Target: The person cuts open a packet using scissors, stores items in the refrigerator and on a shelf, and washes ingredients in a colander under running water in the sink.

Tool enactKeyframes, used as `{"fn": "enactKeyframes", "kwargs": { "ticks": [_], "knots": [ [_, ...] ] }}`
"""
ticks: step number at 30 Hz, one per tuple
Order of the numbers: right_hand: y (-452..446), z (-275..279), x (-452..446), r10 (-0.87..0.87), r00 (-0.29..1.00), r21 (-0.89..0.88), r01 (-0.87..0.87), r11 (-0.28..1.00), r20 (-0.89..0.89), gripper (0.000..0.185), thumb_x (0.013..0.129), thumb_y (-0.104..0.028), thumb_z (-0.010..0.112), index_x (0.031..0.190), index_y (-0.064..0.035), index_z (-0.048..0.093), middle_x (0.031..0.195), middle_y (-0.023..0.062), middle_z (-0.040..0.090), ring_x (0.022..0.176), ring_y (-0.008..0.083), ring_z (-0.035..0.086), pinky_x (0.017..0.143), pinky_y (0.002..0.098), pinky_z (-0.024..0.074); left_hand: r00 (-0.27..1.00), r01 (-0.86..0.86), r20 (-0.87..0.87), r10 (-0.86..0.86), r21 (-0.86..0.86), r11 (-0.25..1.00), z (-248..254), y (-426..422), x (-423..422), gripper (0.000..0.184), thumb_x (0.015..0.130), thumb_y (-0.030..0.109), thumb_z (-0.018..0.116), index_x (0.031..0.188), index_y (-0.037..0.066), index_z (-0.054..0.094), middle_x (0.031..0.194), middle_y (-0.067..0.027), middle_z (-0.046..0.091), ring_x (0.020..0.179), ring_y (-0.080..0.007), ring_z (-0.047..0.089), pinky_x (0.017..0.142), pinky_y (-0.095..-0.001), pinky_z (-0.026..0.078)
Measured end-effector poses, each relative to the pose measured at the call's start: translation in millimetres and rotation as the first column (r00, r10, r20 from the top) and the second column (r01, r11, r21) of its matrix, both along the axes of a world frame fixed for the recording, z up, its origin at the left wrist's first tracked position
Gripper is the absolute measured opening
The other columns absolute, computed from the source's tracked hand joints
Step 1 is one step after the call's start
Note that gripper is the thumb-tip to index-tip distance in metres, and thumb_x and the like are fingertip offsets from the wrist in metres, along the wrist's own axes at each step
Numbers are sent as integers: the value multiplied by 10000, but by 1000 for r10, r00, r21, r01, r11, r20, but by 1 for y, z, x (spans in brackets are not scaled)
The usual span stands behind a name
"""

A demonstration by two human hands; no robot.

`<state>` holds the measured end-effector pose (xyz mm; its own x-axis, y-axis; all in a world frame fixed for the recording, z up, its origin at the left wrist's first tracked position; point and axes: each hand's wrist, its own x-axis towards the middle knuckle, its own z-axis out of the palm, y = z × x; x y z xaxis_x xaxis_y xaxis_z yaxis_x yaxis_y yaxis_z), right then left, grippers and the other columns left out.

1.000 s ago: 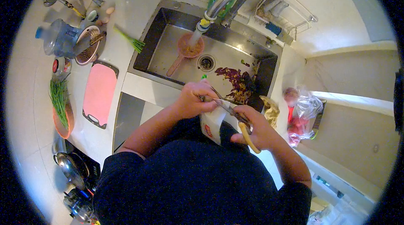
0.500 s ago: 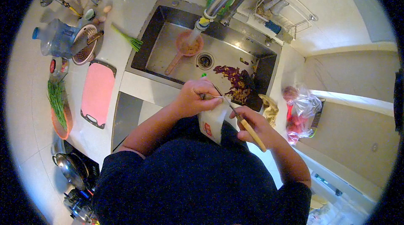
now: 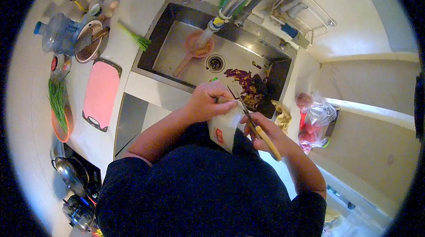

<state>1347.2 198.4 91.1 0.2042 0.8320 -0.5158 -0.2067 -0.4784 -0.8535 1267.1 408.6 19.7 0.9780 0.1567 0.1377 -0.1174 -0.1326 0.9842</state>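
Note:
My left hand (image 3: 211,100) pinches the top edge of a white packet (image 3: 223,131) with red print, which hangs down in front of my dark shirt. In my right hand (image 3: 267,131) is a pair of scissors (image 3: 267,143) with yellow handles. Its blades are parted and point up and left, close beside the packet's top edge. Behind both hands lies the metal sink (image 3: 177,66), where water runs from the tap (image 3: 234,2) into a pink strainer (image 3: 188,62). Dark red and yellowish scraps (image 3: 250,84) lie in the sink near the drain.
To the left are a pink cutting board (image 3: 102,93), green chives (image 3: 56,104) in an orange basket, a colander (image 3: 92,51) with a cleaver across it and a large water bottle (image 3: 57,35). Plastic bags (image 3: 316,119) sit on the right, beside crumpled brown wrapping (image 3: 281,115).
The scissor blades, which were nearly together at the packet's edge, now stand apart. My left hand keeps its pinch on the packet. The view has shifted slightly.

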Motion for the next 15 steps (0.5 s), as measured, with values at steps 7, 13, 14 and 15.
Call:
{"fn": "enactKeyframes", "kwargs": {
  "ticks": [7,13,14,15],
  "knots": [
    [2,-2,2,39,998,-28,-37,999,55,577,696,-427,643,1114,-93,427,869,49,485,799,141,471,708,271,400,999,-37,-15,37,-15,999,-3,2,0,98,668,148,666,698,60,635,652,-45,596,602,-145,524,532,-259,411],
    [7,1,2,35,982,-87,-18,996,188,520,710,-408,645,1071,-80,465,869,60,528,802,148,497,711,281,412,999,-34,-39,34,14,999,-3,5,-1,101,668,151,664,696,59,636,659,-46,608,609,-146,534,539,-263,419],
    [7,1,2,32,984,-110,-12,994,178,508,712,-398,649,1063,-75,472,858,60,530,796,144,499,707,276,413,998,-28,-54,30,29,999,-3,5,-1,103,668,154,664,696,59,636,659,-46,610,608,-147,535,539,-264,420],
    [7,1,2,28,985,-134,-5,991,169,495,715,-387,652,1055,-71,478,847,60,533,789,141,501,704,271,413,997,-22,-68,25,44,999,-3,6,-1,105,669,156,664,695,59,635,659,-46,611,606,-147,536,540,-265,421]
  ]
}}
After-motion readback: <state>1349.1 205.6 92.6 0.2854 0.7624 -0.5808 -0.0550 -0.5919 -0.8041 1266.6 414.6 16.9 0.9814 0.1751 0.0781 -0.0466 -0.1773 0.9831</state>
